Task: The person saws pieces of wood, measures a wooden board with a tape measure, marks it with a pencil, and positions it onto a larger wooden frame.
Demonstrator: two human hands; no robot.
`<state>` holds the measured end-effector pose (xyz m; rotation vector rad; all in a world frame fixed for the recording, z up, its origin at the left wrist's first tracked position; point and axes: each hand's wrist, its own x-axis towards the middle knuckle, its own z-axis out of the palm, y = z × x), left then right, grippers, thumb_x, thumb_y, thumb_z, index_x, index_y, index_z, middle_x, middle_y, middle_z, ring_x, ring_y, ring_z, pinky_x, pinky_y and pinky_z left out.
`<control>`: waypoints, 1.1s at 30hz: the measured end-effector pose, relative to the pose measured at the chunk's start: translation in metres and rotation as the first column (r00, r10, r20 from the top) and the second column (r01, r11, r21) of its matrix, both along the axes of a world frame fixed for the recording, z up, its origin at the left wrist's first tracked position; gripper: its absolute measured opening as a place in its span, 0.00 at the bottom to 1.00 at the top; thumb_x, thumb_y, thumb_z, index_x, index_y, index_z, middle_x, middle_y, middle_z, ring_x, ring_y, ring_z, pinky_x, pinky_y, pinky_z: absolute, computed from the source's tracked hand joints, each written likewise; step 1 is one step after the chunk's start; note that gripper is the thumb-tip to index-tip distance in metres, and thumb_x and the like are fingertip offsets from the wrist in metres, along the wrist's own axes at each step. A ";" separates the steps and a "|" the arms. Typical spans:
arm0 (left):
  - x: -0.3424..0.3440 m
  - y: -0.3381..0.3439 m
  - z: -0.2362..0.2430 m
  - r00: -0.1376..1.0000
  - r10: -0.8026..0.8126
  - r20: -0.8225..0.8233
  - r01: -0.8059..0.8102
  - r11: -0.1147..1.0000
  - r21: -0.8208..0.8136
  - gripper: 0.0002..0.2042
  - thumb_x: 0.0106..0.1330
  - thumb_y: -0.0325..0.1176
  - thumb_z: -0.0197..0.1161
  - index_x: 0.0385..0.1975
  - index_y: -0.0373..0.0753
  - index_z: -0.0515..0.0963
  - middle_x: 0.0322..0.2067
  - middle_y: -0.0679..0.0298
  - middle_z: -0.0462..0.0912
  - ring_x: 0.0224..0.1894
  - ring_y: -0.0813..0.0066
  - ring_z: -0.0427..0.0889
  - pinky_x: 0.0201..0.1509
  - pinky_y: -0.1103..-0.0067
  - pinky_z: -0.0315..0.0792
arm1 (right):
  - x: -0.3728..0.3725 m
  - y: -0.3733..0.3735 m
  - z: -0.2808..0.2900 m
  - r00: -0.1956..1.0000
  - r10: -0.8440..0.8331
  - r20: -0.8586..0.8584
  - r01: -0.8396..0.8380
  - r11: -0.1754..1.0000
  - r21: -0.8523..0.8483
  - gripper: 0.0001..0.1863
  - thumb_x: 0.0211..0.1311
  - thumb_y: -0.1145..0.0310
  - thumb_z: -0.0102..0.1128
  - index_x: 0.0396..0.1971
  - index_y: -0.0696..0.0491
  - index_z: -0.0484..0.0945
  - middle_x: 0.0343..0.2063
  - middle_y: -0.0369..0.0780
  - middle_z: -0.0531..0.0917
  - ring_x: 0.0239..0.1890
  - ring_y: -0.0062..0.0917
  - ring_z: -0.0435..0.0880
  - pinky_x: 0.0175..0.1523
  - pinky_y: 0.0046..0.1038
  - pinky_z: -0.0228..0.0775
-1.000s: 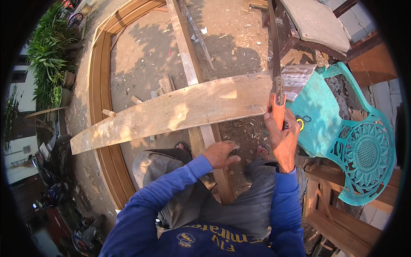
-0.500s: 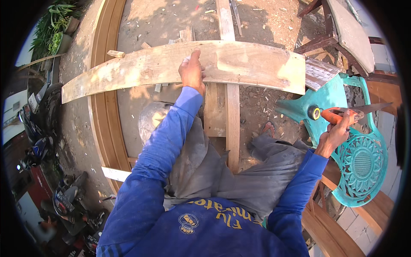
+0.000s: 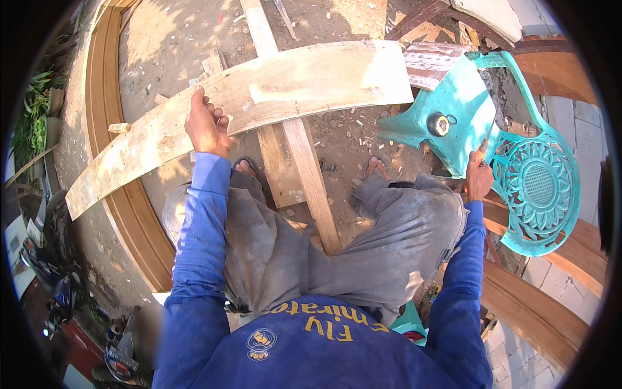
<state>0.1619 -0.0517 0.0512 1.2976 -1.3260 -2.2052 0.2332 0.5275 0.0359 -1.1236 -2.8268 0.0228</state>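
Note:
A long curved pale board [image 3: 304, 78] lies across a wooden beam [image 3: 310, 181] and a brown moulded frame [image 3: 102, 84]. My left hand [image 3: 208, 123] grips the board left of its middle, fingers curled on it. My right hand [image 3: 478, 175] holds an orange-handled saw [image 3: 481, 154] at the teal plastic chair [image 3: 466, 97]; the blade is seen nearly edge-on. A small black round item with a pale rim [image 3: 439, 124] rests on the chair. My feet in sandals are below the board, either side of the beam.
A streaked flat piece [image 3: 433, 61] sits by the chair, with a dark wooden frame and pale pad [image 3: 489, 16] behind it. Brown timbers [image 3: 531, 298] lie at lower right. Plants [image 3: 39, 97] and parked motorbikes [image 3: 58, 292] line the left. Wood offcuts [image 3: 214, 63] lie on the ground.
The saw has gone from upright over the board's right end down to the chair. My left hand has risen onto the board and moved leftward in view; the board's left end now sits lower.

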 end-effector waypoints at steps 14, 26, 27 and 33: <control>0.012 0.054 -0.008 0.994 -0.068 0.091 0.050 0.982 0.182 0.16 0.67 0.46 0.64 0.25 0.47 0.66 0.16 0.75 0.55 0.17 0.81 0.57 0.21 0.80 0.53 | -0.032 -0.149 0.130 0.775 -0.026 -0.632 -0.605 0.259 -0.753 0.31 0.76 0.47 0.36 0.39 0.58 0.82 0.31 0.39 0.81 0.30 0.21 0.74 0.40 0.26 0.68; 0.026 0.041 -0.032 0.943 -0.044 0.331 -0.015 0.985 0.174 0.15 0.69 0.46 0.62 0.25 0.46 0.68 0.13 0.75 0.54 0.15 0.83 0.55 0.18 0.82 0.51 | 0.036 -0.280 -0.100 0.896 -0.370 0.247 0.293 0.074 -0.953 0.25 0.75 0.49 0.46 0.45 0.59 0.77 0.39 0.47 0.86 0.41 0.30 0.85 0.50 0.34 0.73; 0.031 0.040 -0.035 0.920 -0.110 0.375 0.048 0.984 0.172 0.13 0.68 0.46 0.63 0.29 0.46 0.71 0.16 0.74 0.62 0.18 0.81 0.62 0.21 0.81 0.58 | 0.052 -0.282 -0.110 0.926 -0.275 0.259 0.308 0.154 -0.939 0.24 0.73 0.50 0.49 0.45 0.59 0.77 0.40 0.47 0.86 0.42 0.33 0.85 0.51 0.35 0.72; 0.094 0.041 -0.068 0.674 -0.292 0.679 0.309 0.946 0.100 0.24 0.66 0.54 0.63 0.52 0.42 0.73 0.42 0.63 0.78 0.41 0.73 0.76 0.44 0.72 0.69 | 0.162 -0.299 -0.110 0.792 -0.122 0.599 0.557 0.548 -0.625 0.26 0.65 0.47 0.58 0.42 0.59 0.80 0.37 0.52 0.85 0.43 0.45 0.83 0.52 0.39 0.71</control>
